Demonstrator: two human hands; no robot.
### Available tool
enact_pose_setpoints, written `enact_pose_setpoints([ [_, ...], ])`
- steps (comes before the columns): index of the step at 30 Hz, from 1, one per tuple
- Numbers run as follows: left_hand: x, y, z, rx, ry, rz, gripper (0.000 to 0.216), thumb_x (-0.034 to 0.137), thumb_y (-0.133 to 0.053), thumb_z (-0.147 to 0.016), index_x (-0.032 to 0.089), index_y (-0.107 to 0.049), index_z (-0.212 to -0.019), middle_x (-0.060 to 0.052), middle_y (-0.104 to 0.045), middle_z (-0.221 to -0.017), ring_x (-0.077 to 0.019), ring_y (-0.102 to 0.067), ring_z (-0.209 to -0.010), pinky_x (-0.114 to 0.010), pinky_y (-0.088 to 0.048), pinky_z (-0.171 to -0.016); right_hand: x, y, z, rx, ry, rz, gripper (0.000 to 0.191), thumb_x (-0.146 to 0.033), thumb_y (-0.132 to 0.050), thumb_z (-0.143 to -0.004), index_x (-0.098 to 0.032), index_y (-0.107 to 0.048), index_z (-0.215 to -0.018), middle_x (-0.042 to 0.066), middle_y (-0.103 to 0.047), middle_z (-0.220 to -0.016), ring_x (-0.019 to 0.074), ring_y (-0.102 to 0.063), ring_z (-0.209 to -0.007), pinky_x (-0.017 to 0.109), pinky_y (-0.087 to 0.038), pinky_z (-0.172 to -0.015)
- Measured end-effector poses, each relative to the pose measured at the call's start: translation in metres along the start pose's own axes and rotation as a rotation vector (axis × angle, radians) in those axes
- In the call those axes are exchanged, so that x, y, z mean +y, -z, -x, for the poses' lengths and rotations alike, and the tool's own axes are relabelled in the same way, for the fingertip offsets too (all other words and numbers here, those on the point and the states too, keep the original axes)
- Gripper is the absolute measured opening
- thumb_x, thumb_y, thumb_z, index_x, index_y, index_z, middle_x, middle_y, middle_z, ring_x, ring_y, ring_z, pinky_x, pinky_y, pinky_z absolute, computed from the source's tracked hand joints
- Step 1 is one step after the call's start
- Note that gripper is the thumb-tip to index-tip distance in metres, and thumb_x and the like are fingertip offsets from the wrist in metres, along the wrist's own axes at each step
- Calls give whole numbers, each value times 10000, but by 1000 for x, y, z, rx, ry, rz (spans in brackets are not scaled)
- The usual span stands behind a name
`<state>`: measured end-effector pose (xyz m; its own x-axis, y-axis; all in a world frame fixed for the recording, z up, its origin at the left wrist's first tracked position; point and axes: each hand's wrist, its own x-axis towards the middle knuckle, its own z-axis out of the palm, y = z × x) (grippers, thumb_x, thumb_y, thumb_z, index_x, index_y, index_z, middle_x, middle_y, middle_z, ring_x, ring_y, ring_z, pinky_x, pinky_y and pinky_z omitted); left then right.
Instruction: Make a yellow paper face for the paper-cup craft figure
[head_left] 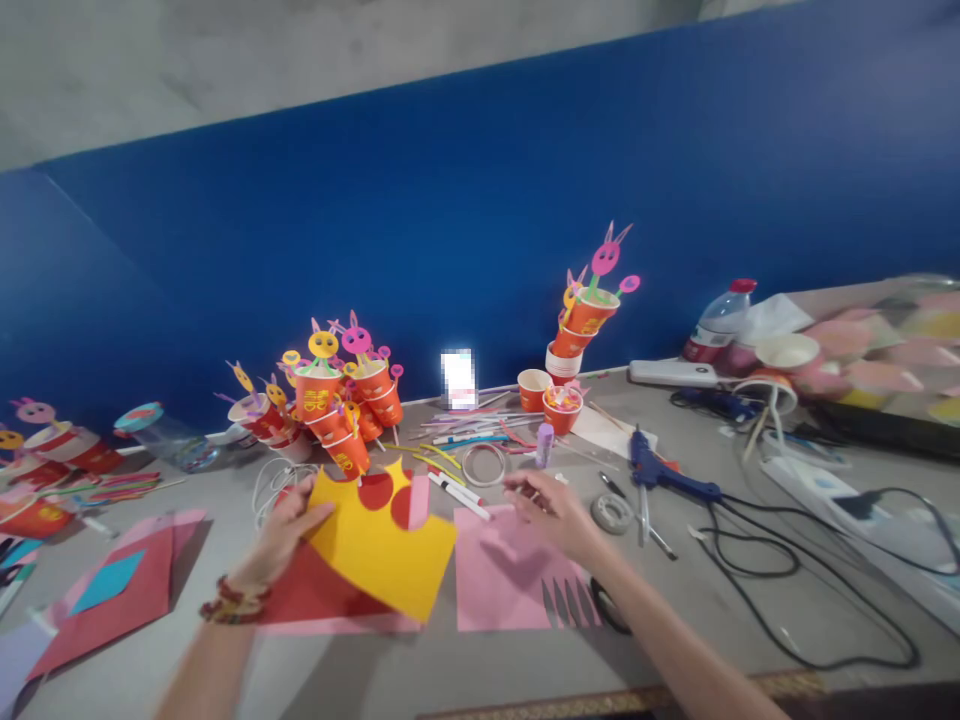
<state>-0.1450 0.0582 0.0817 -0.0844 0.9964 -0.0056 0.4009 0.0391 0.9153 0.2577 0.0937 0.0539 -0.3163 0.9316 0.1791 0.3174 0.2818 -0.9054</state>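
My left hand (289,510) grips a yellow sheet of paper (382,545) by its left edge, thumb on top. Cut-outs along the sheet's upper edge let red and pink show through. Below it lies a sheet of red paper (322,592), partly covered. Over a pink sheet of paper (495,585) hovers my right hand (551,508), fingers loosely bent and apart, with nothing visible in them. Narrow pointed gaps are cut into the pink sheet's lower right. A white marker (457,490) lies just left of my right hand. Black scissor handles (609,605) peek out beside my right forearm.
Orange paper cups (319,390) with bunny figures stand at the back. On the right are a blue glue gun (667,475) with a looping black cable, a roll of tape (612,513) and a bottle (720,320). A purple glue stick (544,445) stands mid-table. Red paper (154,600) lies left.
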Motion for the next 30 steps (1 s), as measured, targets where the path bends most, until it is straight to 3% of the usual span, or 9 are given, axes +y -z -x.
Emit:
enact_pose_setpoints([
  [5,-13,-76,27,115,56,88,482,597,-663,-787,193,-602,-1044,-63,-687,-968,-277,-666,-918,-376,-549,-814,-13,-5,28,-205,-29,-83,284,-408,-551,-950,-229,-605,-1164,57,-707,-1046,193,-675,-848,281,-518,-712],
  [8,-23,-101,52,166,101,107,439,572,-718,-744,203,-595,-946,-36,-674,-903,-260,-656,-884,-339,-547,-769,-9,-16,48,-206,-82,-39,365,-337,-614,-893,-227,-552,-1236,35,-699,-985,183,-664,-793,287,-515,-719],
  [12,-35,-112,79,208,137,81,412,558,-707,-758,211,-583,-944,-32,-673,-889,-256,-662,-859,-329,-548,-734,5,-28,63,-142,-180,86,441,-187,-549,-844,-194,-521,-1284,16,-681,-857,196,-659,-765,307,-502,-724],
  [15,-43,-118,88,221,103,22,420,565,-693,-769,211,-567,-957,-42,-666,-887,-271,-668,-851,-363,-550,-747,10,-32,62,-155,-208,213,539,-157,-512,-831,-174,-470,-1369,35,-709,-885,222,-673,-818,331,-496,-764],
  [19,-56,-128,86,317,51,-77,436,551,-628,-830,200,-519,-1064,-86,-639,-991,-300,-664,-934,-427,-551,-801,8,-34,52,-194,-194,399,434,-200,-504,-879,-197,-558,-1309,49,-743,-944,237,-686,-901,330,-476,-811],
  [24,-62,-138,81,337,-84,-153,451,478,-572,-893,188,-466,-1222,-142,-577,-1168,-314,-619,-1093,-485,-528,-913,4,-38,42,-260,-221,680,349,-201,-539,-893,-204,-631,-1229,85,-738,-1058,274,-681,-972,320,-454,-784],
  [30,-54,-144,86,361,-100,-168,509,436,-526,-939,197,-392,-1368,-167,-499,-1325,-299,-559,-1197,-467,-501,-979,3,-39,38,-274,-227,700,347,-188,-551,-902,-204,-616,-1242,90,-710,-1124,267,-673,-996,306,-439,-794],
])
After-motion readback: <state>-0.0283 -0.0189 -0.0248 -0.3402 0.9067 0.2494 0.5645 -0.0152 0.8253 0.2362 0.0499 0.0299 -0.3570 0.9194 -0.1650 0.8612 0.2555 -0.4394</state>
